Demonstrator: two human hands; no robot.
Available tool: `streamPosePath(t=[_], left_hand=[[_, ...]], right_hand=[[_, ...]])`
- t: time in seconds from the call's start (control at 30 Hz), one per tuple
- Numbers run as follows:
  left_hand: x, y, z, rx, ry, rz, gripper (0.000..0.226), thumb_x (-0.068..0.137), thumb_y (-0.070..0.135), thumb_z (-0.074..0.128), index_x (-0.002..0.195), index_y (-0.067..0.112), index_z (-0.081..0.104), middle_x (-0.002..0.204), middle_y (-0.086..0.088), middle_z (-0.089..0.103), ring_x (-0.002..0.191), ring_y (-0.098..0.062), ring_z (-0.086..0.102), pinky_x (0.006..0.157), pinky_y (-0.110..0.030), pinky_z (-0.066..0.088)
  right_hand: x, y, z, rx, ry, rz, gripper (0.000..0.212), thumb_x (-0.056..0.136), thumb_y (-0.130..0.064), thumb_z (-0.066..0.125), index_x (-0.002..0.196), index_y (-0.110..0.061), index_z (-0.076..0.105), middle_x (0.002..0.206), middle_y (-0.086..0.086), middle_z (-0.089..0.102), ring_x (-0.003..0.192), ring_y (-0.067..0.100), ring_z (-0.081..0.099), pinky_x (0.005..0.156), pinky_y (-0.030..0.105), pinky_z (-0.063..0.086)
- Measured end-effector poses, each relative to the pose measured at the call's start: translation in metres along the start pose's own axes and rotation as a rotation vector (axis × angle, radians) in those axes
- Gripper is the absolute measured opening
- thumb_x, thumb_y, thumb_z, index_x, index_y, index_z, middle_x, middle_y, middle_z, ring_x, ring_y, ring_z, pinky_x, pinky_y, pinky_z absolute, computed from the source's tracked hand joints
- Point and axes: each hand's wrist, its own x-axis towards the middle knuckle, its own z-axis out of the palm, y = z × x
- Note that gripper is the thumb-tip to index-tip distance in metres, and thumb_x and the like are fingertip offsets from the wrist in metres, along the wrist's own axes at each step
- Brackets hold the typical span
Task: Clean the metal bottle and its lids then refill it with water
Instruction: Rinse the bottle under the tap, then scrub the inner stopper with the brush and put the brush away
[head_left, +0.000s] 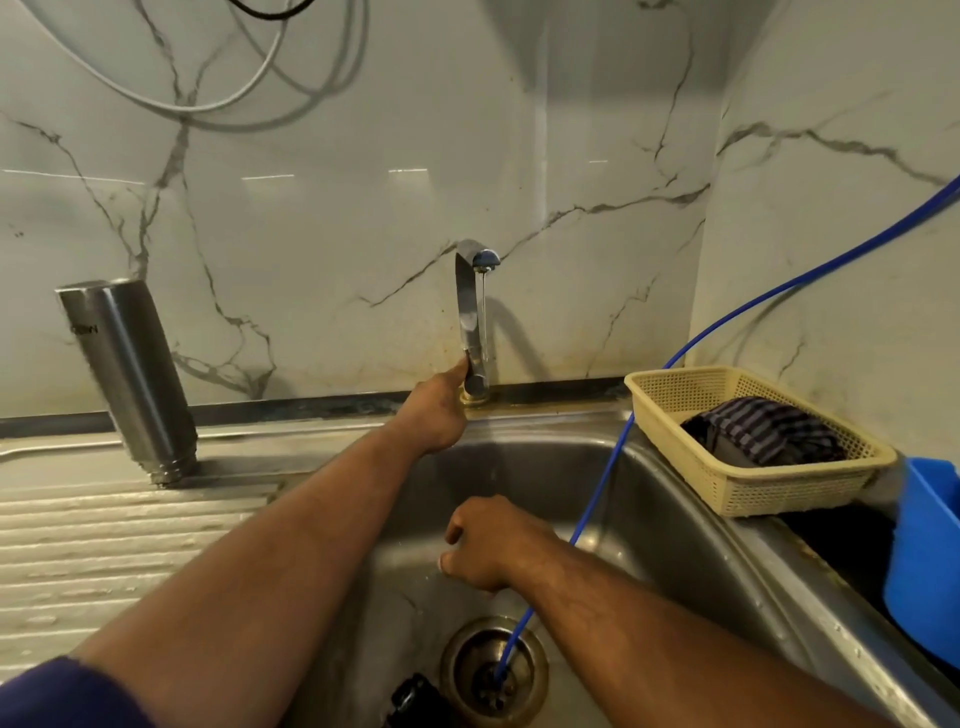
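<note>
Water (483, 312) is coming out of the bent chrome tap (466, 306) in a thin stream, dropping into the stainless steel sink (675, 525). Left hand (436, 410) is stretched out to the bottom of the tap with one digit laid up against the stem; the rest of the fingers are tucked out of sight, so I can't tell if it's actually gripping anything. Right hand (483, 545) is lower down in the basin, roughly under the stream, fingers curled in. It could be holding something small, but nothing shows, so no call from me there either.

The brushed steel cylinder bottle (130, 374) is off to the left on the ribbed drainer part of the bench, mouth down on its threaded neck, well apart from both hands and leaning left in this wide-angle view.

Other bits: a thin blue hose (597, 499) comes down from the right and runs into the round metal drain (457, 670). A small black object (410, 696) sits just left of the drain — too cut off to say what. On the right rim there's a pale yellow plastic mesh basket (753, 488) with a dark striped cloth (769, 431) in it, and a blue plastic tub (924, 561) beside that
</note>
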Motion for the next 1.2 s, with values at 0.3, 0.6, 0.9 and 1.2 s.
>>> streamPosePath(t=[0.3,0.6,0.9,1.2], left_hand=[[-0.050,0.003,0.012,0.454,-0.412,-0.116,0.035,0.097,0.024,0.066,0.130,0.015,0.062,0.124,-0.007,0.064,0.113,-0.024,0.062,0.090,-0.035,0.052],[-0.112,-0.039,0.046,0.617,-1.025,-0.429,0.079,0.084,0.057,0.075,0.137,0.003,0.054,0.140,-0.008,0.059,0.120,-0.023,0.064,0.060,-0.028,0.050],[-0.113,-0.046,0.058,0.602,-1.108,-0.416,0.067,0.085,0.049,0.078,0.134,0.007,0.059,0.141,-0.009,0.060,0.123,-0.025,0.063,0.068,-0.032,0.053],[-0.104,-0.060,0.065,0.503,-1.165,-0.539,0.056,0.082,0.027,0.085,0.128,0.001,0.066,0.126,-0.014,0.069,0.116,-0.031,0.067,0.102,-0.046,0.054]], right_hand=[[0.005,0.010,-0.004,0.002,-0.057,0.130,0.022,0.088,-0.028,0.066,0.099,-0.010,0.072,0.082,0.006,0.076,0.067,0.022,0.076,0.072,0.041,0.064],[0.010,0.028,-0.009,0.089,-0.023,0.297,0.017,0.091,-0.017,0.066,0.089,-0.001,0.069,0.079,0.015,0.075,0.062,0.030,0.075,0.069,0.044,0.064],[-0.003,0.059,-0.049,0.031,-0.226,0.523,0.019,0.097,-0.023,0.066,0.089,-0.006,0.070,0.072,0.005,0.067,0.052,0.015,0.059,0.043,0.021,0.049],[-0.002,0.052,-0.041,0.055,-0.157,0.528,0.027,0.099,-0.028,0.063,0.102,-0.002,0.073,0.070,0.007,0.065,0.045,0.016,0.058,0.039,0.018,0.047]])
